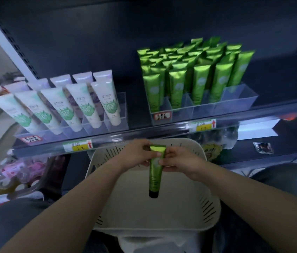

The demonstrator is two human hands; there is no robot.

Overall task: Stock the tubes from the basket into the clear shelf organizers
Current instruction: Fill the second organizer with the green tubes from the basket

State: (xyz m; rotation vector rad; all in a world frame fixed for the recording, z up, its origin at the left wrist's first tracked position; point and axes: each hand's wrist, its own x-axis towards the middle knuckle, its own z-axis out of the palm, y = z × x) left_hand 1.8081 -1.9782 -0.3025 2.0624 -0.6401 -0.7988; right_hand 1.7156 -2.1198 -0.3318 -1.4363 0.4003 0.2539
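The white basket [135, 203] sits nearest me at 6 o'clock. Just above it, I hold one green tube [155, 177] with its black cap pointing down. My left hand [136, 154] pinches the crimped top end from 9 o'clock, and my right hand [178, 160] grips the body from 3 o'clock. Beyond is the shelf [144, 136]. At 1 o'clock a clear organizer [235, 99] is packed with upright green tubes [198, 70]. At 10 o'clock a second organizer [118, 114] holds white tubes [82, 105] that lean left.
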